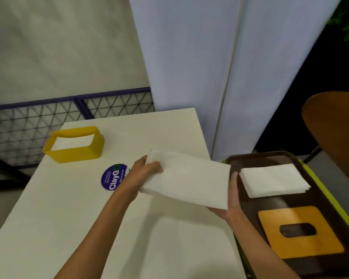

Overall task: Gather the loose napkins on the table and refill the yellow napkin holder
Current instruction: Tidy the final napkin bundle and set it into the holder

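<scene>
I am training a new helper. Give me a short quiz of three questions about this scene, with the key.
1. True or false: the holder already contains some napkins.
2. Which hands carry the big stack? A) left only B) right only C) both
3. Fill in: the small stack lies on the brown ____.
Key: 1 true. 2 C, the left hand and the right hand. 3 tray.
</scene>
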Available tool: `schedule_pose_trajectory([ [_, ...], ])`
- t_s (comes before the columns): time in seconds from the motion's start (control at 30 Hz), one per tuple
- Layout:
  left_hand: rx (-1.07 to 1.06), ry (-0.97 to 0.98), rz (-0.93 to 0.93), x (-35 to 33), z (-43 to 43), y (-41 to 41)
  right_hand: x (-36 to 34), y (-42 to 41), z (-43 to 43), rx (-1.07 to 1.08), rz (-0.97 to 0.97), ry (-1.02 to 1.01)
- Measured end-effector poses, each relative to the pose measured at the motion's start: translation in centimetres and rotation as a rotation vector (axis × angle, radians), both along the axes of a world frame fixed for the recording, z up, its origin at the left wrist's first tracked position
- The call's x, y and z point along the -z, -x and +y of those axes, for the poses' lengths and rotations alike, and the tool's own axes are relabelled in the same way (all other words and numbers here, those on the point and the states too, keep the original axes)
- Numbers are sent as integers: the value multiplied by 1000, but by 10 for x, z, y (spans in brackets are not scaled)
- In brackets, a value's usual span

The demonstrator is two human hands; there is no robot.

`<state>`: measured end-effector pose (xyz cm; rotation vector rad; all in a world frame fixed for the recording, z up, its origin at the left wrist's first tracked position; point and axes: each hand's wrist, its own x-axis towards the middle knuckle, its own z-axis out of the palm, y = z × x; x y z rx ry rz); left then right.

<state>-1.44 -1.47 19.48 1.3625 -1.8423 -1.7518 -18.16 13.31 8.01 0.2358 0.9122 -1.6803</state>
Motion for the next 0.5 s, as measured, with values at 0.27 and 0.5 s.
schedule_pose_trajectory([
  [0.27,-244,-194,10,53,-51,-117,-3,-74,-73,-487,250,-84],
  [0.5,-301,-327,-18,84,-105,-189,3,-141,-140,-657,349,-165],
])
